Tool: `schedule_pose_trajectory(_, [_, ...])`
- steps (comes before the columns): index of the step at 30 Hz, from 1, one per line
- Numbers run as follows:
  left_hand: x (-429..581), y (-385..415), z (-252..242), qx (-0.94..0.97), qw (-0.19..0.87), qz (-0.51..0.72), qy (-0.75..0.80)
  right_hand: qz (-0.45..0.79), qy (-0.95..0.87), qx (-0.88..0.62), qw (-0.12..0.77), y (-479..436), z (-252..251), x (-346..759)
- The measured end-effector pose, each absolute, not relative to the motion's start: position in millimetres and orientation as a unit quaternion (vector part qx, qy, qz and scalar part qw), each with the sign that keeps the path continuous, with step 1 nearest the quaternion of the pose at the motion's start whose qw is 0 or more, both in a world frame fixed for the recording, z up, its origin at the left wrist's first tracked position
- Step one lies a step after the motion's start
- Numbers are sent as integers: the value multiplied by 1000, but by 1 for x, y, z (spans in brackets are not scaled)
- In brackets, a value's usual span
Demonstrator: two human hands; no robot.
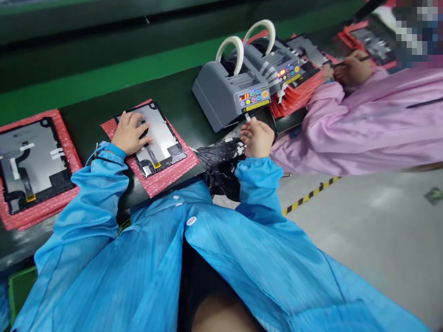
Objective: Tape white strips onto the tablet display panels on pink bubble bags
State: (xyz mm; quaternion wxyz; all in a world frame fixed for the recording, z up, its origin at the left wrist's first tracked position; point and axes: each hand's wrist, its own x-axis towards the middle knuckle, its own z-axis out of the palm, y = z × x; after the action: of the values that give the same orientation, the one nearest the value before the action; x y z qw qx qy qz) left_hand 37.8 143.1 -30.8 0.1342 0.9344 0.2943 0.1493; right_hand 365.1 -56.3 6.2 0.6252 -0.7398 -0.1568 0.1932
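The flat rectangular panel (161,136) under inspection lies on the dark, smooth bench (180,99), on a pink bubble-textured sheet (155,184) set askew to the bench edge. Its face is dull silver metal with a thin black border, a dark square patch at one corner and a yellow label (157,165) near the lower edge. The left hand (133,133) rests on the panel's upper left part, fingers spread and loosely bent, not closed round anything. The right hand (258,138) pinches a small whitish strip (247,118) between thumb and fingertips, just in front of a grey tape dispenser (214,97). This dispenser has a boxy, slope-fronted housing, coloured round buttons and a pale ring-shaped tape roll (240,57); a second dispenser (277,61) of like form stands just beside it. Crumpled, glossy black plastic (221,154) hangs at the bench edge, near the right hand. A similar panel (38,143) lies on pink bubble sheeting at far left. A co-worker's pink fabric sleeve (374,120) shows at right.
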Motion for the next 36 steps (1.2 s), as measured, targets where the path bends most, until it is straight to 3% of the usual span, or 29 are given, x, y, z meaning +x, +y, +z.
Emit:
schedule_pose_trajectory(5, [49, 124, -20, 935, 93, 152, 306, 117, -179, -740, 637, -56, -5, 363])
schedule_pose_trajectory(11, [86, 71, -5, 962, 109, 153, 197, 90, -161, -708, 681, -64, -11, 366])
schedule_pose_trajectory(17, [95, 68, -7, 958, 111, 188, 184, 62, -185, -754, 628, -57, -6, 372])
schedule_pose_trajectory(22, [94, 73, -11, 955, 113, 196, 194, 88, -204, -741, 633, -52, -19, 384])
schedule_pose_trajectory(28, [105, 72, -3, 948, 158, 208, 182, 38, -284, -716, 636, -61, -15, 373])
schedule_pose_trajectory(36, [136, 66, 30, 925, 247, 213, 193, 271, -361, -675, 583, -59, 31, 302])
